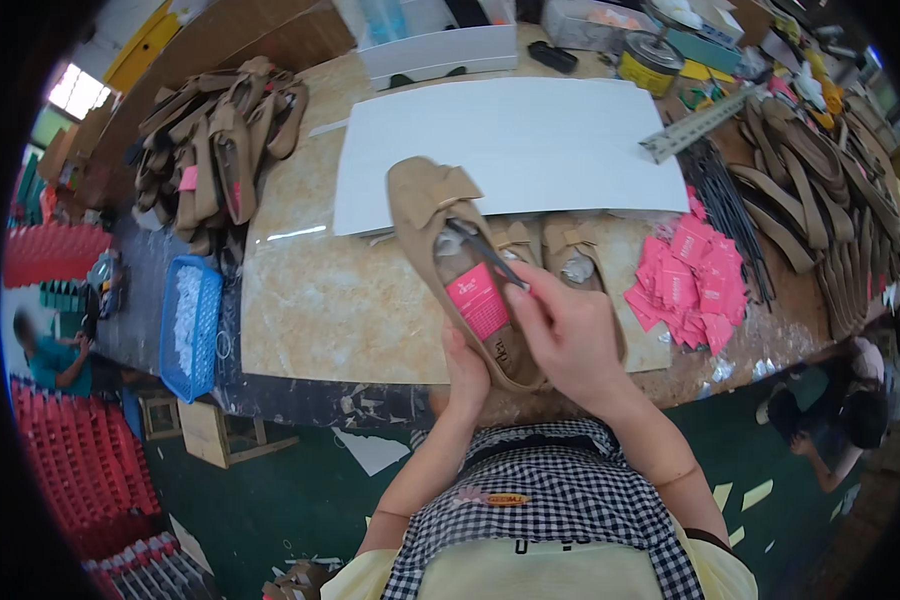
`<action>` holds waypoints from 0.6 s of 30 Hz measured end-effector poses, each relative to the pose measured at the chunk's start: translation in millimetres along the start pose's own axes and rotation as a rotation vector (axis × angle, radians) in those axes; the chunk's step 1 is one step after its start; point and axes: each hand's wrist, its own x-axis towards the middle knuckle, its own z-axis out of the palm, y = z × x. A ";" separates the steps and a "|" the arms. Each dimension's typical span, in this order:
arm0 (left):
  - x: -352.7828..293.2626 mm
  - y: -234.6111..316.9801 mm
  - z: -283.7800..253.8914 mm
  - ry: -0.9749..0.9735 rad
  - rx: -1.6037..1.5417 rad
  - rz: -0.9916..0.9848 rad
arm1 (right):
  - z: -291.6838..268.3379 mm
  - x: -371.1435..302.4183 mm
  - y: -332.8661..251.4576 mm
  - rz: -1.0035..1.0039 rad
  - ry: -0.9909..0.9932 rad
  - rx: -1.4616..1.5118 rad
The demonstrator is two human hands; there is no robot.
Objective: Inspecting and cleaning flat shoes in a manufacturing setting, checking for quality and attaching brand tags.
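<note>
A beige flat shoe [417, 225] with a bow on its toe is tilted over the near edge of the table. My left hand [467, 372] holds it along the heel side. Inside lies a pink card [480, 300], and some crumpled pale stuffing shows toward the toe. My right hand [578, 335] pinches a thin black stick [482, 247] whose far end runs into the shoe's toe. Behind that hand, another beige shoe [568, 238] lies on the table, its heel partly hidden, with part of a further one beside it.
A white board [500, 145] lies beyond the shoe. Pink cards [685, 280], black sticks [735, 210] and shoe pieces [795, 180] crowd the right. Piled shoes [225, 150] and a blue basket [210, 335] stand left. Two other people sit farther off.
</note>
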 end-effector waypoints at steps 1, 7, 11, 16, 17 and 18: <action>-6.5 5.0 11.6 0.069 -0.065 -0.073 | 4.5 1.4 1.3 -0.110 0.086 -0.071; -5.7 18.5 28.4 0.200 -0.255 -0.258 | 18.7 -20.6 23.0 -0.116 -0.013 -0.335; -7.9 25.8 -30.2 0.198 -0.211 -0.417 | -62.9 -23.8 89.4 -0.072 -0.083 0.070; -16.1 27.8 -171.2 0.250 0.989 -0.109 | -274.8 -42.0 283.0 0.366 0.442 -0.943; -11.5 33.1 -164.5 0.433 1.723 0.442 | -293.2 -50.7 304.2 0.513 0.416 -1.085; -6.5 43.3 -141.7 0.419 1.614 0.507 | -294.3 -57.7 317.8 0.521 0.390 -1.121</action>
